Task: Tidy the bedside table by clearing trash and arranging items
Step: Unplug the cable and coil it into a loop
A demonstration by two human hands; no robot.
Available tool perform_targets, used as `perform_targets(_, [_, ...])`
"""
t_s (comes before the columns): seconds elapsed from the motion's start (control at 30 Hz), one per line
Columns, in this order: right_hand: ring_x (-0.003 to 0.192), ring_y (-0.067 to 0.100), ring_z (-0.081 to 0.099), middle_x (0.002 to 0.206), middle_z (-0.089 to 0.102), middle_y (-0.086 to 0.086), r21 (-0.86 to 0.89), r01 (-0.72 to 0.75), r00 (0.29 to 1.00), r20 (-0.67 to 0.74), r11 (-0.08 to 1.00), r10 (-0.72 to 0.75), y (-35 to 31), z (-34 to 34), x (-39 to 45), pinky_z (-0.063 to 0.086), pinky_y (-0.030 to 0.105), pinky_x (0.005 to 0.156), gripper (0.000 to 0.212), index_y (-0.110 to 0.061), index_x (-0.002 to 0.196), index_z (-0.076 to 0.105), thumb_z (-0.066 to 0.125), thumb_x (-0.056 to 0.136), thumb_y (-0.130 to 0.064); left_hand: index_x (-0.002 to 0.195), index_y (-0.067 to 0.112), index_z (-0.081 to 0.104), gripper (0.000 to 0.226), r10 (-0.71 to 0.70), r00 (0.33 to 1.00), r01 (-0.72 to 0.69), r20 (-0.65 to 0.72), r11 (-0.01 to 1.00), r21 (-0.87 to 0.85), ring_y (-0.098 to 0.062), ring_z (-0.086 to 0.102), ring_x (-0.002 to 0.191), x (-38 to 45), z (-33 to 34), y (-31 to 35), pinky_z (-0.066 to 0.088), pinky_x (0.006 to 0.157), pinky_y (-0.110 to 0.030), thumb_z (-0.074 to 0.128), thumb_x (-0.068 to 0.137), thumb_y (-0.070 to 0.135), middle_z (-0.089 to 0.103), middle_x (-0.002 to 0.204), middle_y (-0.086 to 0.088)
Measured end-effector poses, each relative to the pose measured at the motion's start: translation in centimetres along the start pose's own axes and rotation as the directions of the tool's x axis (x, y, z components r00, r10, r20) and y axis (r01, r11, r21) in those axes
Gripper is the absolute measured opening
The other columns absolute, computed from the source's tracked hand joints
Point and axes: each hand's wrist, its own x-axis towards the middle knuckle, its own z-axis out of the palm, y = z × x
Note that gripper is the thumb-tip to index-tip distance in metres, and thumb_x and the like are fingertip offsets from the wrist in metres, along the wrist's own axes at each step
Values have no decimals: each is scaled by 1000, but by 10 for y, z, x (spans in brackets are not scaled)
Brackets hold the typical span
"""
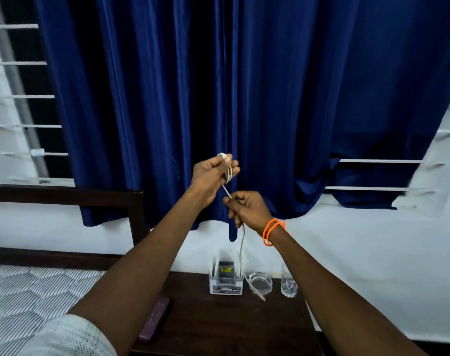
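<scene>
Heavy, glossy navy-blue curtains [244, 98] hang in deep folds over a window with pale horizontal bars, filling most of the wall. To the left lies a bed with a dark wooden headboard [90, 199] and a grey-and-white striped quilted mattress cover [26, 291]. Below the arms stands the dark-brown wooden bedside table [231, 325], its top smooth and matte. At its back edge sit a small grey-and-white box-shaped holder [226, 281], a round clear glass ashtray [260, 282] just beside it, and a clear drinking glass [289, 282] further right. A flat maroon rectangular case [154, 318] lies near the table's left edge.

Both arms are raised in front of the curtains. The left hand [212, 176] has its fingers curled round several coils of thin white cable [229, 173]. The right hand [248, 210], an orange braided band [271, 231] at its wrist, pinches the cable's straight run just below, and the loose end trails down to the table beside the ashtray.
</scene>
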Motion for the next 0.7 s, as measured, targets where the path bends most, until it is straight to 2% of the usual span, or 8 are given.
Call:
perform_targets(0.07, [37,19,47,58,63,12,-83,29,1000,-2,996,-29,-5,-4,-1,41,23,40,23,1,82,66,65,93,-19,103,6,72,9,89,996,-85,-11,972,220,-16,75,78,1,-6,-5,62,86,-35,65,97,5,75,96,-7])
perform_targets(0.2, [36,11,48,57,66,8,-232,80,996,-27,969,-89,-15,-17,0,40,22,39,14,-8,82,72,69,88,-20,94,10,77,12,168,984,-168,53,805,568,-16,75,76,2,-21,-10,59,82,-30,66,97,13,78,99,-3])
perform_targets(0.33, [44,3,52,57,68,4,-391,156,987,18,907,-162,-24,-36,4,41,14,49,9,-13,77,74,74,83,-20,88,8,77,25,110,982,-187,151,648,738,-12,74,77,-1,-28,-12,58,82,-28,62,100,23,78,86,0])
perform_targets(0.43, [54,2,56,63,70,0,-555,223,972,65,801,-226,-33,-48,12,41,13,63,7,-19,76,74,78,77,-25,82,8,74,32,62,970,-231,236,541,809,-7,68,73,-2,-32,-17,56,78,-33,60,101,30,74,78,-5])
perform_targets(0.47, [57,3,58,66,71,-2,-583,240,967,77,776,-242,-37,-52,16,44,15,65,8,-20,76,75,80,75,-26,85,7,74,31,36,967,-231,251,532,815,-4,67,73,-2,-33,-18,56,76,-32,60,101,30,74,78,-5])
perform_targets(0.57, [71,4,66,73,73,-7,-622,297,953,151,724,-262,-50,-64,28,55,25,71,12,-23,78,74,85,72,-24,95,6,77,30,-40,965,-192,258,563,804,1,68,65,-10,-30,-18,50,68,-13,57,104,27,72,74,5])
perform_targets(0.63, [75,4,68,76,72,-8,-645,340,939,199,684,-279,-57,-71,33,56,27,73,14,-23,79,75,87,71,-23,95,3,75,38,-116,963,-105,244,673,733,-2,64,62,-13,-27,-18,48,67,-15,53,106,31,72,75,1])
perform_targets(0.7, [77,5,67,79,71,-6,-631,377,924,213,678,-316,-62,-75,37,54,24,74,14,-21,80,77,88,70,-20,104,-2,73,46,-202,946,-5,254,773,635,-12,63,68,-14,-25,-16,52,73,-25,50,106,38,71,76,-5])
